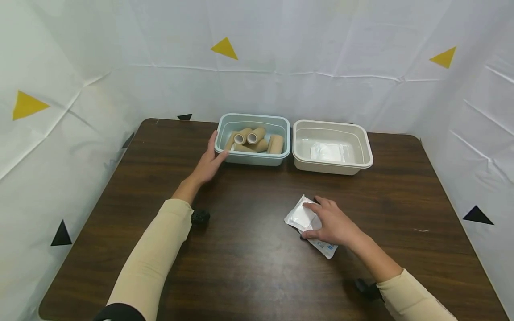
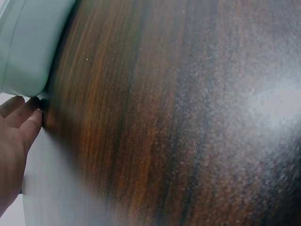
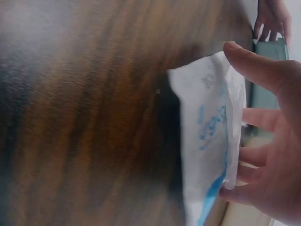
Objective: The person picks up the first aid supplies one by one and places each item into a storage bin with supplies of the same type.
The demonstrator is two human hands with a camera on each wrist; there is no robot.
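Observation:
My left hand (image 1: 206, 167) is at the left end of a pale blue plastic bin (image 1: 253, 159), fingers fairly straight along its outer wall and thumb by the front rim. In the left wrist view, the fingertips (image 2: 29, 104) meet the bin's end. Several brown cardboard tubes (image 1: 257, 135) lie inside. With thumb and fingers, my right hand (image 1: 333, 221) holds a soft white packet (image 1: 301, 217) over the table's middle right. Blue print shows on the packet (image 3: 207, 117) in the right wrist view, where it tilts above its dark shadow.
Right beside the blue bin stands a beige plastic bin (image 1: 331, 167) with a white packet (image 1: 327, 152) in it. Both bins are near the far edge of the dark wooden table (image 1: 241, 267). White sheeting (image 1: 281, 89) rises behind and on both sides.

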